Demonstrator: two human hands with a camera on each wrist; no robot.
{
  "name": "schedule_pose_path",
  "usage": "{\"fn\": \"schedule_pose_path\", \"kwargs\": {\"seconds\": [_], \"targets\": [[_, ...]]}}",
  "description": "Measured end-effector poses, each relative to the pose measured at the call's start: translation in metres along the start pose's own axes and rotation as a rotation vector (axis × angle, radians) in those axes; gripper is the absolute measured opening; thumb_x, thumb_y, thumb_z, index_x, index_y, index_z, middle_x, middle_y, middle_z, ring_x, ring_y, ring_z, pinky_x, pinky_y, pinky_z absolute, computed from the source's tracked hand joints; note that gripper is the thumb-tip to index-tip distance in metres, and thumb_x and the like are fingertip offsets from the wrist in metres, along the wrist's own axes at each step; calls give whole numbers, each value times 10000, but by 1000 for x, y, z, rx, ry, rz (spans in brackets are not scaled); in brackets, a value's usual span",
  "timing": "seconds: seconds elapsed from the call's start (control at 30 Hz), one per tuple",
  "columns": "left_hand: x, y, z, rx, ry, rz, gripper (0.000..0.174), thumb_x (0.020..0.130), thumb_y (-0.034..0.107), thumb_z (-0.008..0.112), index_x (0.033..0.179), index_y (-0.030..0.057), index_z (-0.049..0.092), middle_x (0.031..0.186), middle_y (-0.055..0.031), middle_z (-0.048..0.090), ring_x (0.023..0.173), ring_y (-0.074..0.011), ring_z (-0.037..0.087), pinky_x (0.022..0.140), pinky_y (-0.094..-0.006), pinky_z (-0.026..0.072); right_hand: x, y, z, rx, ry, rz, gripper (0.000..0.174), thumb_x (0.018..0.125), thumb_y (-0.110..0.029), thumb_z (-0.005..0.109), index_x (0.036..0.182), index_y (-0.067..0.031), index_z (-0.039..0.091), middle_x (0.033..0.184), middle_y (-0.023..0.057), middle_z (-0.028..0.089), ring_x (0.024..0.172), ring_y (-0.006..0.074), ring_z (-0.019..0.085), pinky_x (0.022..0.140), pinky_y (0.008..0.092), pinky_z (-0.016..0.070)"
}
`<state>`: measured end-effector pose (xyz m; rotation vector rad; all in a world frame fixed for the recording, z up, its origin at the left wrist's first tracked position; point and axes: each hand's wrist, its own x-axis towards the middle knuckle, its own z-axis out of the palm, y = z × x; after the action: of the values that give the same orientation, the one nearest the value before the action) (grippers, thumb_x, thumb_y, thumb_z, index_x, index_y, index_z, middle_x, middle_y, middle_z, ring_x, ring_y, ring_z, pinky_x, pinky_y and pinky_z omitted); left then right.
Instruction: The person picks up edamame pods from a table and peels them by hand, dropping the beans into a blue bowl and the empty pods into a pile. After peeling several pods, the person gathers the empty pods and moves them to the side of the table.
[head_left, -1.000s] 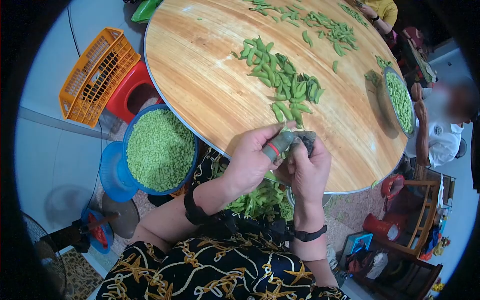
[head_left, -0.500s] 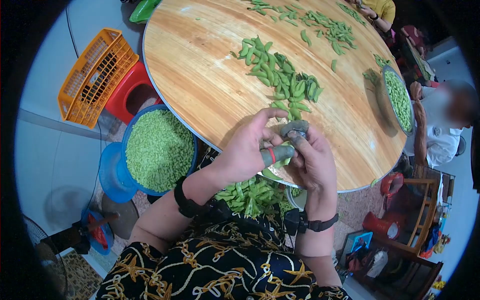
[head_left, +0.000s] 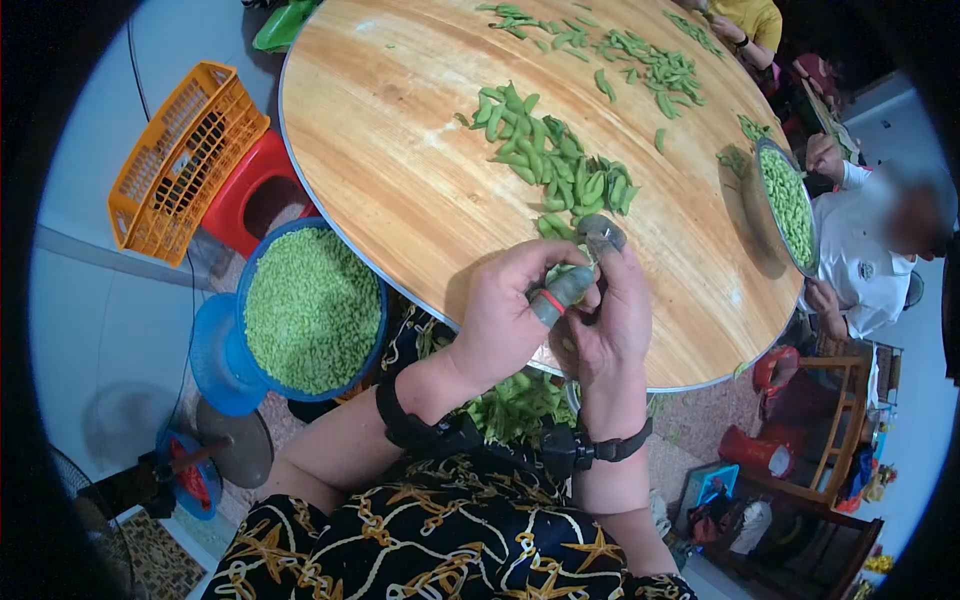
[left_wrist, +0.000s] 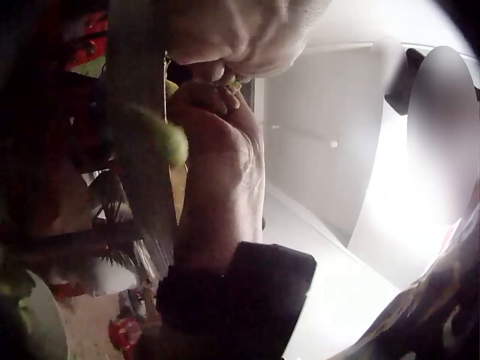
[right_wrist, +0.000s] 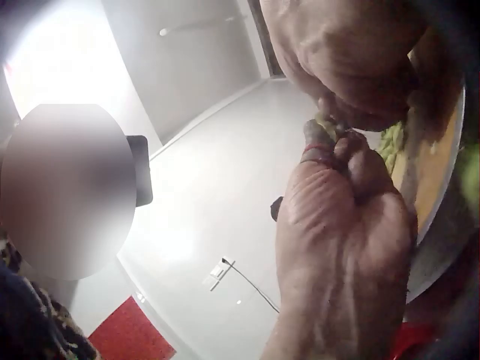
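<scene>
Over the near edge of the round wooden table (head_left: 400, 150), both hands meet at the fingertips. My left hand (head_left: 500, 315) wears a grey-green thumb cover (head_left: 563, 293) banded in red and pinches a green bean pod, mostly hidden by the fingers. The right hand (head_left: 618, 320), with a dark cover (head_left: 602, 230) on its thumb, grips the same spot from the other side. A bit of the pod (right_wrist: 326, 121) shows between the fingertips in the right wrist view. Just beyond the hands lies a heap of bean pods (head_left: 540, 145).
Left of the table stands a blue basin (head_left: 378, 345) of shelled beans, near a red stool (head_left: 235, 205) and an orange crate (head_left: 180, 160). A bowl (head_left: 765, 225) of beans sits at the right edge, beside a person in white (head_left: 860, 250). More pods (head_left: 655, 70) lie farther back.
Half a second ago my hands were slightly apart, the left index finger raised; now they have come together at the fingertips. The person in white has spread their arms near the bowl.
</scene>
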<state>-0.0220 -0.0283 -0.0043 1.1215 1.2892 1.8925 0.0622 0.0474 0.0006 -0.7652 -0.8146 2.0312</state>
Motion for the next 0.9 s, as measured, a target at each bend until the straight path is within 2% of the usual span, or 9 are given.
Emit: {"fn": "schedule_pose_path", "kwargs": {"seconds": [0.13, 0.33, 0.37, 0.43, 0.5, 0.53, 0.57, 0.73, 0.9], "targets": [[0, -6, -8, -182, -96, -347, 151, 877, 46, 505, 1027, 65, 507, 776, 20, 534, 655, -40, 493, 559, -159, 401, -3, -5, 3, -123, 55, -96, 125, 859, -83, 553, 978, -43, 556, 650, -41, 500, 438, 13, 365, 366, 156, 266], [5, -3, -21, -297, -177, -524, 175, 882, 37, 482, 1049, 68, 523, 852, 5, 561, 686, -46, 503, 595, -171, 419, -22, -30, 6, -135, 177, -227, 129, 869, -72, 526, 993, -42, 541, 669, -37, 507, 436, 0, 352, 366, 142, 258], [5, -4, -22, -264, -201, -546, 170, 871, 36, 499, 1032, 66, 542, 870, -6, 580, 699, -64, 522, 617, -192, 440, -28, -39, -6, -149, 44, -239, 131, 831, -144, 586, 908, -39, 570, 656, -30, 509, 436, 31, 371, 374, 191, 293], [-2, -5, -18, 419, -371, -114, 164, 824, 30, 548, 983, 59, 578, 933, -62, 611, 740, -153, 576, 683, -263, 472, -40, -49, -29, -457, -457, -479, 208, 758, -206, 640, 846, -21, 601, 643, -26, 515, 477, 78, 436, 433, 238, 338], [-8, 6, -9, 587, -560, 18, 241, 719, 15, 586, 957, 55, 590, 883, -126, 568, 807, -320, 567, 715, -383, 475, -48, -73, -39, -634, -776, -198, 266, 693, -232, 653, 819, 0, 620, 632, -23, 511, 552, 100, 473, 509, 259, 362], [-11, 6, -3, 644, -570, 15, 228, 714, 16, 576, 941, 45, 583, 870, -127, 551, 810, -325, 562, 707, -400, 471, -52, -71, -29, -836, -514, -257, 269, 708, -168, 645, 919, -3, 619, 667, -10, 538, 616, 78, 489, 556, 215, 365], [-13, 7, 2, 702, -582, 14, 216, 709, 18, 566, 924, 35, 575, 856, -129, 534, 812, -330, 556, 699, -417, 466, -61, -79, -14, -1071, -171, -52, 256, 740, -155, 651, 949, -12, 610, 712, -11, 556, 655, 80, 492, 576, 226, 390], [-17, 6, 6, 841, -647, 73, 191, 700, -3, 537, 889, 15, 560, 864, -154, 520, 804, -344, 551, 692, -413, 466, -11, -38, -13, -1510, 75, -499, 211, 777, -161, 641, 910, -6, 590, 665, 122, 607, 589, 250, 592, 562, 344, 455], [-16, 4, -10, 793, -471, 130, 174, 753, -10, 518, 922, 1, 554, 821, -131, 531, 719, -281, 553, 645, -354, 470, 7, -26, -21, -1697, 135, -612, 159, 772, -129, 637, 857, -1, 595, 657, 188, 587, 576, 288, 594, 556, 356, 459]]}}
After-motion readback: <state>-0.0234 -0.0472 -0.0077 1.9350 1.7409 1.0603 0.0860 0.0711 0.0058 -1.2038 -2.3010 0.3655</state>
